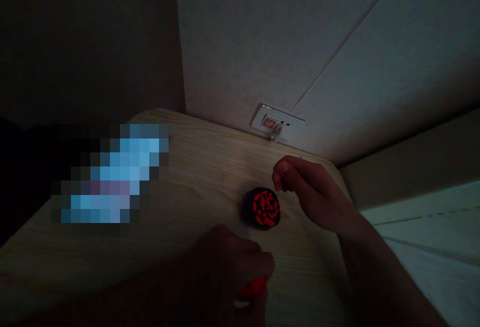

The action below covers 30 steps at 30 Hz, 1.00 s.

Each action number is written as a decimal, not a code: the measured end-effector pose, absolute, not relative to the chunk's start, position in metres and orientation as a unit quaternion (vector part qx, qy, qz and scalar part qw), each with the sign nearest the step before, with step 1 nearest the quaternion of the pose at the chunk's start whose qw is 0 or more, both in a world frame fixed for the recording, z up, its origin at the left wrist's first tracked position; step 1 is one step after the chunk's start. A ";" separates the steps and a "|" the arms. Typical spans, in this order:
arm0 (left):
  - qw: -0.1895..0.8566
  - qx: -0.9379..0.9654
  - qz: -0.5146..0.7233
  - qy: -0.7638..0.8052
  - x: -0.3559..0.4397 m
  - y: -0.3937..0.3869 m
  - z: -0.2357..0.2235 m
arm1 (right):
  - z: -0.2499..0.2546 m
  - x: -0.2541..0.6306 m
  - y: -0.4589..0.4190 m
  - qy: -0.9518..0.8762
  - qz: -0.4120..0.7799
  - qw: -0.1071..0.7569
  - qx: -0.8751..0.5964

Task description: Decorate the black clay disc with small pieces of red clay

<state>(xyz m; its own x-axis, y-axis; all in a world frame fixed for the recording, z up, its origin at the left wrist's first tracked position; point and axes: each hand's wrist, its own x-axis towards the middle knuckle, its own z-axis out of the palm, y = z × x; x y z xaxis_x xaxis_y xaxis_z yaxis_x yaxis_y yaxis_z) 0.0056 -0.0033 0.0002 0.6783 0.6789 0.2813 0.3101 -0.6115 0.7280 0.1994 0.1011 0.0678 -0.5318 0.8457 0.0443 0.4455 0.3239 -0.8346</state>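
Worktop (198, 167) bears a red-flecked black object (264, 209) between the left hand (236, 257), clamped on a red thing (253, 288), and the curled right hand (309, 184), its grip unclear.

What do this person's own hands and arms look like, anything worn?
The right hand is ungloved, and the right forearm shows no sleeve, watch or bracelet. The left hand looks ungloved too; the left forearm is too dark to rule out a sleeve.
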 end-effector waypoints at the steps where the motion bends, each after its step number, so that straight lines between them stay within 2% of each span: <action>1: 0.335 0.853 0.279 0.287 0.005 -0.003 0.000 | 0.068 0.199 0.100 -0.778 0.401 0.241 -0.420; 4: 0.339 0.850 0.286 0.285 0.005 -0.003 -0.001 | 0.070 0.198 0.100 -0.776 0.406 0.233 -0.423; 9: 0.333 0.854 0.276 0.288 0.006 -0.003 -0.001 | 0.069 0.202 0.102 -0.734 0.473 0.277 -0.400; 14: 0.332 0.855 0.273 0.289 0.007 -0.003 -0.002 | 0.069 0.202 0.099 -0.721 0.507 0.283 -0.378; 30: 0.339 0.849 0.285 0.287 0.006 -0.002 -0.004 | 0.074 0.202 0.095 -0.735 0.528 0.261 -0.335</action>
<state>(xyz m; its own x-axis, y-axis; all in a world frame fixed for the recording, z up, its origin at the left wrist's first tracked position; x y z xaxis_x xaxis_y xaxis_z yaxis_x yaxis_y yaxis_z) 0.0062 -0.0023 -0.0043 0.6729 0.6809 0.2891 0.2941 -0.6049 0.7400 0.2018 0.0945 0.0743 -0.6386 0.7689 0.0304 0.2164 0.2174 -0.9518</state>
